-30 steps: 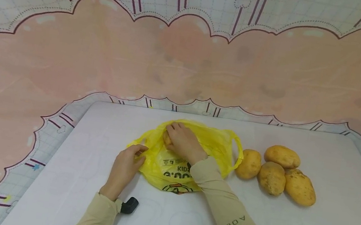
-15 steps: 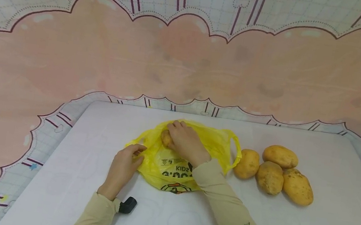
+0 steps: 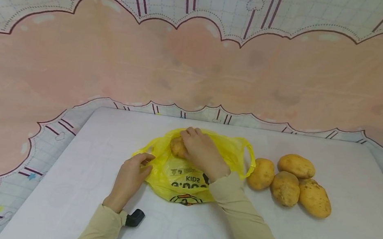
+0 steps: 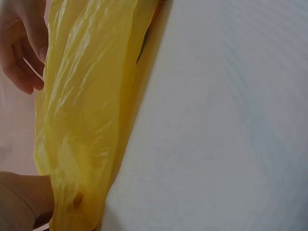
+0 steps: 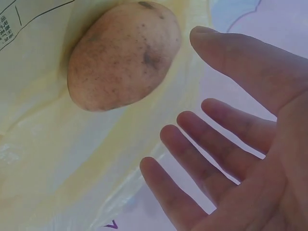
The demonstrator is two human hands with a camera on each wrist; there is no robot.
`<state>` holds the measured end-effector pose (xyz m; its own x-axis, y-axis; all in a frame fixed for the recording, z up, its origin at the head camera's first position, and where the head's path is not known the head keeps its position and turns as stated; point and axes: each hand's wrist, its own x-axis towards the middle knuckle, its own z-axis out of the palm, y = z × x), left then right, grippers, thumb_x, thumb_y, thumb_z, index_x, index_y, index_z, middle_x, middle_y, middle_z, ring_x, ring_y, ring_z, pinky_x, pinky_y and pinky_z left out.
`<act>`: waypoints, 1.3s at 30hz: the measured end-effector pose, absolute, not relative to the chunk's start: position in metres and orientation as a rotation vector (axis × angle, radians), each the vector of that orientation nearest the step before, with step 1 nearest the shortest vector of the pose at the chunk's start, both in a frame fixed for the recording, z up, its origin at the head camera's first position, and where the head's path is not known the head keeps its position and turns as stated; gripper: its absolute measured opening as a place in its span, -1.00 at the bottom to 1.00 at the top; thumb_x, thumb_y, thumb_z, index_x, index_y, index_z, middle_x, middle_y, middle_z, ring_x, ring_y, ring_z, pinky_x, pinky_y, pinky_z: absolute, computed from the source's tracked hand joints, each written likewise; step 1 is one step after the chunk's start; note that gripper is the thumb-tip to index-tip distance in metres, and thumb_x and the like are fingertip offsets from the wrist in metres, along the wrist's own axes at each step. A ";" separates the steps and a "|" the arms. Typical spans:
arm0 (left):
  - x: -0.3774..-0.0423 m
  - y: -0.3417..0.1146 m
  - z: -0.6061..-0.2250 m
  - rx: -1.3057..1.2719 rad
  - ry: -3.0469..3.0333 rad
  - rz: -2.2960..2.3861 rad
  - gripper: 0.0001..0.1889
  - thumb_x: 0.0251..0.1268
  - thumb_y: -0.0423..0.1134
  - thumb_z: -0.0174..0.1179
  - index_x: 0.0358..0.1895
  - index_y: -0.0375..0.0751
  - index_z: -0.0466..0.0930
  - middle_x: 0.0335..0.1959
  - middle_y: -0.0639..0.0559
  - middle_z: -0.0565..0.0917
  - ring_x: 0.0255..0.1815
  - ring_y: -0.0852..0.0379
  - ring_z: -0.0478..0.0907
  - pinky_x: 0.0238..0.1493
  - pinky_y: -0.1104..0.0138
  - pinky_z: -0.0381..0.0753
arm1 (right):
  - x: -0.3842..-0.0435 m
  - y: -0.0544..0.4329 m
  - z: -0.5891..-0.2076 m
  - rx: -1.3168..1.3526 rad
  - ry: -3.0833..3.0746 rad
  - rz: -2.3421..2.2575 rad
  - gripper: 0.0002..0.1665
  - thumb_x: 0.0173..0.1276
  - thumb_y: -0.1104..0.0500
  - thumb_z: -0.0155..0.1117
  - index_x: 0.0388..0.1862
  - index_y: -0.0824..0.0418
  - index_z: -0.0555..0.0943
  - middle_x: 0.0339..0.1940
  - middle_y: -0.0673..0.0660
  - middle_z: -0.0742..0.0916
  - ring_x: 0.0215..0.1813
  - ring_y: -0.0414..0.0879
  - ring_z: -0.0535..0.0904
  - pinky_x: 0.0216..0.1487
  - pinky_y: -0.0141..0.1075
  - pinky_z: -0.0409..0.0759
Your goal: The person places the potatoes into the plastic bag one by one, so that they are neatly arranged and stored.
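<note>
A yellow plastic bag (image 3: 160,181) with dark print lies on the table, its mouth spread. My left hand (image 3: 131,176) pinches the bag's left edge; in the left wrist view that hand (image 4: 24,197) sits at the lower left against the yellow film. A potato (image 3: 177,147) rests inside the bag, partly covered by my right hand (image 3: 205,150) in the head view. The right wrist view has the same potato (image 5: 125,55) on the yellow film, with my right hand (image 5: 250,144) apart from it, fingers spread and nothing held.
To the right of the bag several potatoes (image 3: 286,189) lie grouped on the white table (image 3: 174,232). The bag's right handle loop (image 3: 250,159) stands close to the nearest one. Patterned cloth (image 3: 200,63) hangs behind the table.
My right hand has let go of the potato and shifted slightly right, showing more of it in the bag. My left hand stays at the bag's edge.
</note>
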<state>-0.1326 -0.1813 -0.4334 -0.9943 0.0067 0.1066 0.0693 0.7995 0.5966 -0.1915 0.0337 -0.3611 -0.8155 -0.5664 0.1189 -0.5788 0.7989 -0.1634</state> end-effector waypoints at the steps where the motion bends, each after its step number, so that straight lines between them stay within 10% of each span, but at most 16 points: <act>1: -0.133 -0.182 -0.434 -0.059 -2.884 -0.964 -0.69 0.30 -0.38 0.29 0.10 -0.25 0.63 -0.02 -0.13 0.71 -0.04 -0.06 0.62 0.03 0.05 0.61 | -0.191 0.034 -0.360 0.932 -2.920 0.291 -0.54 0.42 0.13 0.31 0.22 0.27 0.52 0.15 0.19 0.62 0.15 0.06 0.54 0.21 -0.16 0.58; 39: -0.130 -0.182 -0.442 -0.073 -2.857 -0.955 -0.69 0.28 -0.41 0.29 0.09 -0.26 0.64 -0.05 -0.13 0.71 -0.06 -0.07 0.62 0.01 0.06 0.60 | -0.153 0.086 -0.358 0.938 -2.880 0.219 -0.32 0.23 0.11 0.50 0.28 0.31 0.49 0.26 0.23 0.56 0.31 0.11 0.46 0.32 -0.06 0.50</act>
<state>-0.1304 -0.1818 -0.4419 -0.9906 0.0051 0.1368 0.0863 0.7988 0.5953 -0.1529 0.0859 -0.3584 -0.8043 -0.5768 0.1431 -0.5918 0.7993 -0.1042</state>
